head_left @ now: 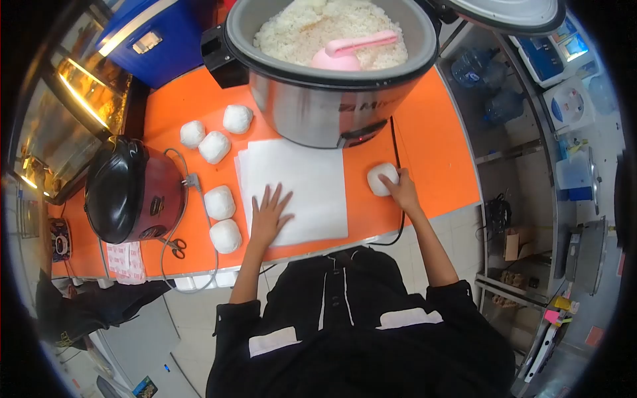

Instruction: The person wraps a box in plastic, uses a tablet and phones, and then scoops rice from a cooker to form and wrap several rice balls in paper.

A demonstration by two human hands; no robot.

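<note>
My left hand (269, 215) lies flat with spread fingers on a stack of white paper sheets (312, 192). To the right of the stack, my right hand (401, 189) grips a round white paper-wrapped bundle (381, 179) that rests on the orange table. Several similar wrapped bundles (219, 202) sit left of the paper, some in a group farther back. Behind the sheets stands a large steel rice cooker (312, 113), its lid (511, 10) raised. Cooked rice (292, 33) fills it, and a pink scoop (338, 60) lies on top.
A smaller dark red rice cooker (162, 192) with a black lid stands at left, its grey cord looping near scissors (178, 247). A blue cooler box (156, 40) and a lit glass case (93, 86) are behind it. Metal shelves (517, 199) line the right. Another person's dark clothing (86, 312) shows lower left.
</note>
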